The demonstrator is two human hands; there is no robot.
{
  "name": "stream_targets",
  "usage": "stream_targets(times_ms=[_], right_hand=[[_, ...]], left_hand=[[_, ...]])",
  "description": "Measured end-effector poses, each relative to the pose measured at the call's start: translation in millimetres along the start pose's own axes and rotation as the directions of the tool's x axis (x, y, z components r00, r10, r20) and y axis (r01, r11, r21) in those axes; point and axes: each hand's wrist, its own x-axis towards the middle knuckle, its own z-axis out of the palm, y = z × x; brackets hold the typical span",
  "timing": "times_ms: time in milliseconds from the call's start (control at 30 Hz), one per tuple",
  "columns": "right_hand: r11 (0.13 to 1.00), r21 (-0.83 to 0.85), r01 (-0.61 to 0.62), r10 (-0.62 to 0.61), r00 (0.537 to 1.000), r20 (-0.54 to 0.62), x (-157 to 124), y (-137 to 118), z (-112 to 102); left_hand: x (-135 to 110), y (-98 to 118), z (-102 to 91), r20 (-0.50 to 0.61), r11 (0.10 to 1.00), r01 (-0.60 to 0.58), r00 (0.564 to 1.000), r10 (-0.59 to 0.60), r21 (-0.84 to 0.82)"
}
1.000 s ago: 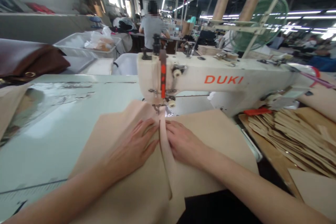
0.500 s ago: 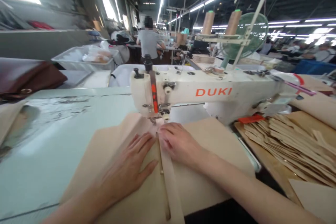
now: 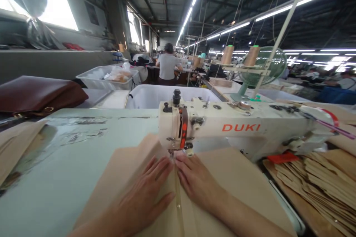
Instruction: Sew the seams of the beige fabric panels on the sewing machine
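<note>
A cream sewing machine [image 3: 236, 127] marked DUKI stands on a pale green table [image 3: 55, 177]. Under its needle lies a beige sheet of material [image 3: 239, 177] with a raised seam strip [image 3: 178, 200] running toward me. My left hand [image 3: 141, 196] lies flat on the sheet left of the seam, fingers stretched toward the presser foot. My right hand [image 3: 196, 181] presses flat on the sheet right of the seam, fingertips just below the needle. Neither hand grips anything.
A stack of cut beige pieces [image 3: 322, 181] sits at the right. A brown bag [image 3: 39, 94] rests at the back left, with white bins [image 3: 164, 96] behind the table. Thread cones [image 3: 251, 56] and a green fan [image 3: 264, 68] stand behind the machine. Another person [image 3: 168, 64] works farther back.
The view has tilted upward, so the machine and hands sit lower in the picture. Both hands have stayed flat beside the seam, moving closer to the needle as the sheet fed forward.
</note>
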Motion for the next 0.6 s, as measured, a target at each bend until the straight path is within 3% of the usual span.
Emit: stream_targets(times_ms=[233,600], right_hand=[[1.000,-0.003,0.009,-0.009,0.999,0.043,3.7,1.4,-1.7],[0.998,0.036,-0.043,0.042,0.999,0.017,4.8,4.9,3.7]], left_hand=[[-2.9,-1.6,-1.5,-0.068,1.000,-0.023,0.997,0.023,0.003],[-3.0,-3.5,1.3,-0.013,1.000,0.007,1.000,-0.007,-0.026]])
